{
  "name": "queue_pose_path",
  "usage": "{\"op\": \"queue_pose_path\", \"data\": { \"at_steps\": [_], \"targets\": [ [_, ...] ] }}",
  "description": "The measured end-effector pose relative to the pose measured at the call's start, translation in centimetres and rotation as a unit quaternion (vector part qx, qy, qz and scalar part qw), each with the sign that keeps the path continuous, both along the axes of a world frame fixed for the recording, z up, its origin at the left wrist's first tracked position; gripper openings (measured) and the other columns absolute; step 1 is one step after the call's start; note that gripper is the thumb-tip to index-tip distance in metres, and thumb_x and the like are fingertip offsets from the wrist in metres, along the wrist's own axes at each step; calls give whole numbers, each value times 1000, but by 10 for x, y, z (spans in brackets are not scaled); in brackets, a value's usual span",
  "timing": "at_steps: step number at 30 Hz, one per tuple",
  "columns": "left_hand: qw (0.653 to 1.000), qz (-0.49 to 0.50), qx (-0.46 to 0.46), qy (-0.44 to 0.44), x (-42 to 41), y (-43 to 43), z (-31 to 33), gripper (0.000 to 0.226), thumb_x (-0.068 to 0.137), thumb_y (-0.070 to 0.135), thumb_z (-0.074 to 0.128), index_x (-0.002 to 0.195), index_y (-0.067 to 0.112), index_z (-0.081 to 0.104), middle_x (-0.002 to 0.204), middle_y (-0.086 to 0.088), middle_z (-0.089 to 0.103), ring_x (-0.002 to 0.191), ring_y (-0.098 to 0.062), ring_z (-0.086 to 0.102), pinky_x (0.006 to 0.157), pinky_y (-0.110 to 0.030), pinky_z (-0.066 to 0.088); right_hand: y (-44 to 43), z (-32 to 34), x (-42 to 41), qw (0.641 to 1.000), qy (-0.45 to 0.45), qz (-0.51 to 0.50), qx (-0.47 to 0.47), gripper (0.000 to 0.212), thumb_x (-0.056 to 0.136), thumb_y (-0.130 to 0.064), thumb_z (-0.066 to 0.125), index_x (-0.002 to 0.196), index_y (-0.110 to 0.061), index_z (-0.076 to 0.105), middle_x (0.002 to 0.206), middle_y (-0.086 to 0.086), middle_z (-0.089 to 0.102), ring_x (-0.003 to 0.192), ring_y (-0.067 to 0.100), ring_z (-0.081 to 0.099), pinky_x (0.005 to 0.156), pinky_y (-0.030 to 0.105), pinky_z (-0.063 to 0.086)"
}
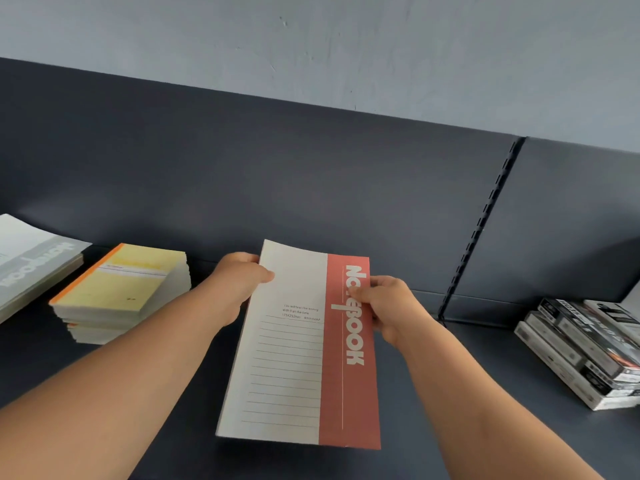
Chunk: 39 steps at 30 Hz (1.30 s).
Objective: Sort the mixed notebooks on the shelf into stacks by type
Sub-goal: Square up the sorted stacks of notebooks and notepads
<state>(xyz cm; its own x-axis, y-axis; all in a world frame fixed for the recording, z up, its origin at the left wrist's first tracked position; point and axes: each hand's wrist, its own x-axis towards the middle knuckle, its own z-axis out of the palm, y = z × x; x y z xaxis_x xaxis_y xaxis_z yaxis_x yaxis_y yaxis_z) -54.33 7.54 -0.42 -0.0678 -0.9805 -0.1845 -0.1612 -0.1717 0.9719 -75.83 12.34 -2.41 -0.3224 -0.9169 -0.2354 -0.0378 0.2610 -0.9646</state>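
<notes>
Red-and-white notebook [301, 348], frame centre, apparently held clear of shelf [194, 427]; long axis runs bottom to top. Left hand [239, 285] pinches upper-left edge, right hand [384, 306] pinches red band. Yellow stack [121, 289] at left, nearer left hand.

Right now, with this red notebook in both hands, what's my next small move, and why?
Probably lay the red-and-white notebook on the bare shelf before you, starting its own stack. Your left hand and right hand both grip it, and neither the yellow stack nor the grey stack matches its red cover.
</notes>
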Motion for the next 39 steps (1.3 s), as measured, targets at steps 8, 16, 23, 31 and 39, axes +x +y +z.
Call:
{"op": "queue_pose_path", "data": {
  "at_steps": [8,16,23,31,39],
  "targets": [
    [999,20,38,-32,-8,-31,-39,8,86,-2,61,89,6,62,94,-14,69,87,-30,66,77,-35,50,-26,-39,1,997,32,-33,60,6,91,-17,68,93,-11,67,86,5,77,75,22,75,66,35,60],
    [996,26,74,-42,-10,-52,-63,9,80,3,64,87,6,59,89,-16,62,78,-25,58,71,-36,44,-35,-48,3,995,50,-55,69,4,88,-14,69,87,-14,65,82,6,77,73,24,75,70,37,61],
    [982,25,-20,-189,-15,-41,-64,10,87,16,58,86,21,50,81,0,59,82,-29,62,75,-39,53,-32,-58,7,989,108,-90,46,27,81,-21,76,100,-20,58,89,3,74,75,23,74,75,45,62],
    [964,-6,-39,-261,-9,-35,-60,57,94,39,49,143,13,37,120,-4,57,101,-25,55,78,-32,44,-22,-48,12,982,171,-70,39,17,86,-36,66,94,-22,60,88,1,75,75,22,74,75,43,61],
    [922,-74,-166,-341,4,-7,-39,58,95,43,48,142,12,36,143,-5,43,129,-25,43,96,-37,38,3,-29,30,932,361,7,22,46,93,-44,52,131,-18,53,128,0,58,99,16,65,84,37,55]
  ]
}}
